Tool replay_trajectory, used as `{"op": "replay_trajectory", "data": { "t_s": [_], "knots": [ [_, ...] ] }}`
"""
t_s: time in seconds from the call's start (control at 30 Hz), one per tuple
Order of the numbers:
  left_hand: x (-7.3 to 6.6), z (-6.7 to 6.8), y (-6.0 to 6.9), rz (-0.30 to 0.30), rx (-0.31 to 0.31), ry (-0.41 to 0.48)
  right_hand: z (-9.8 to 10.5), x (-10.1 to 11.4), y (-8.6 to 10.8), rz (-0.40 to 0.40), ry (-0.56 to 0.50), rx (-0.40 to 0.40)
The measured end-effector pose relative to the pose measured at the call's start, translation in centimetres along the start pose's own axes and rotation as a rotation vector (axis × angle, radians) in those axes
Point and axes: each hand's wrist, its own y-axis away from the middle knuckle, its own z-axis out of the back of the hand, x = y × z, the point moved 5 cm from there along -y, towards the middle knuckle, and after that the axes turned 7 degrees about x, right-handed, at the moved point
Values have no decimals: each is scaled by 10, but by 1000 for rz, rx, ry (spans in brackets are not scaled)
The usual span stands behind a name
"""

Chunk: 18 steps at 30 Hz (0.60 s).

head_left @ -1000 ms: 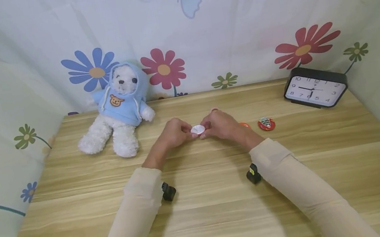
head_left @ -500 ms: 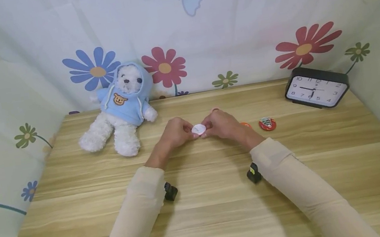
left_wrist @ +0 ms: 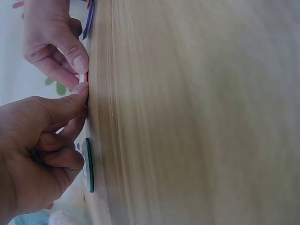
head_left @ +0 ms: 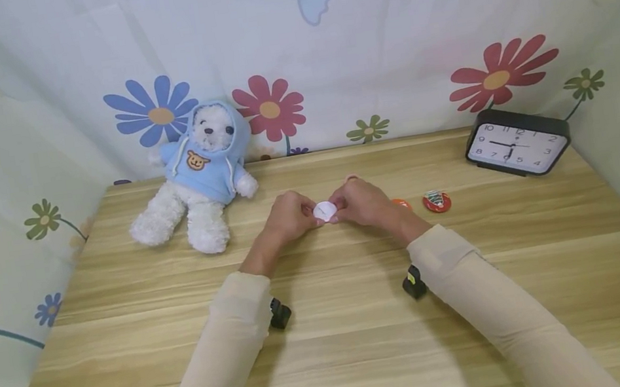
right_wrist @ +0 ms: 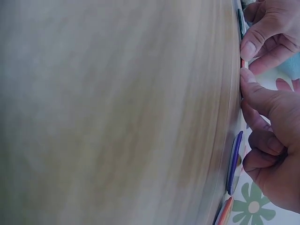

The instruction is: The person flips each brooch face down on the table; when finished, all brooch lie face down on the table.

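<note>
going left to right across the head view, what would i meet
Blue-hooded plush toy, left hand, white disc, right hand, partly hidden orange disc, red disc with green-and-white print, black-cased analog clock.

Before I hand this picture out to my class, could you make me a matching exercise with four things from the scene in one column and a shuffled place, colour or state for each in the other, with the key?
Column 1
1. White disc
2. Plush toy
3. Clock
4. Tree-pattern badge

Column 2
A. Black-cased, near the back right corner of the table
B. Red-edged, lying between the right hand and A's item
C. Pinched by the left hand and the right hand together
D. Dressed in a light blue hooded top

Right pairs: 1-C, 2-D, 3-A, 4-B
</note>
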Motion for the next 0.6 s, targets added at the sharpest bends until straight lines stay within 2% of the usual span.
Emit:
{"op": "replay_trajectory", "data": {
  "t_s": [0.33, 0.6],
  "knots": [
    [0, -2, 1, 41, 31, 20, 0, 1, 0, -40, -6, 49],
    [-10, 1, 7, -13, -24, -34, 4, 5, 6, -42, 25, 75]
  ]
}}
